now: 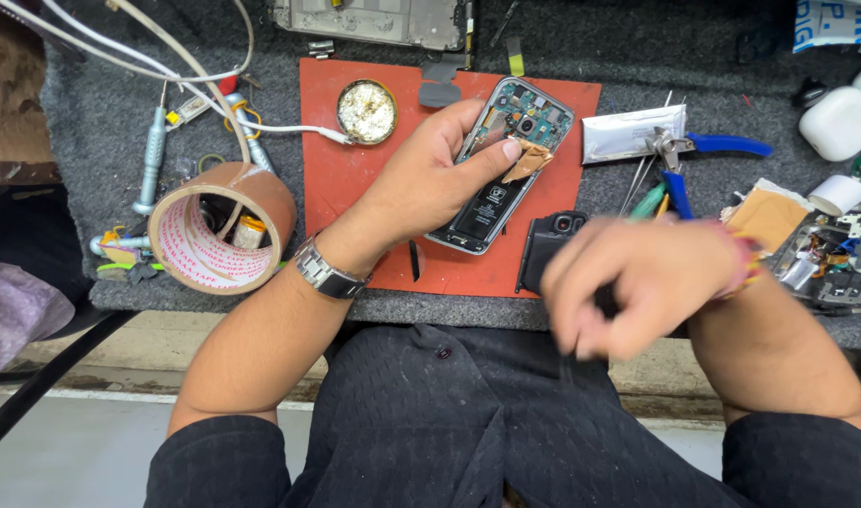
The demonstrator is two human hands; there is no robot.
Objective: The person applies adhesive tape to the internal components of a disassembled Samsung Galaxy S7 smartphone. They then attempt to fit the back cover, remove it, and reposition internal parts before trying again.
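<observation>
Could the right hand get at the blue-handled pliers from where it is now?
Probably yes: the right hand is blurred, so its grip is unclear, but the pliers lie uncovered just beyond it with nothing between.

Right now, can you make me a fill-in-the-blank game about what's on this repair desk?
1. The left hand holds an opened ____ with its back cover off.
2. The opened device is held above a mat coloured ____.
3. The pliers near the right hand have ____ handles.
4. The big roll of brown tape lies to the ____ of the mat.

Missing words: phone; red; blue; left
</observation>
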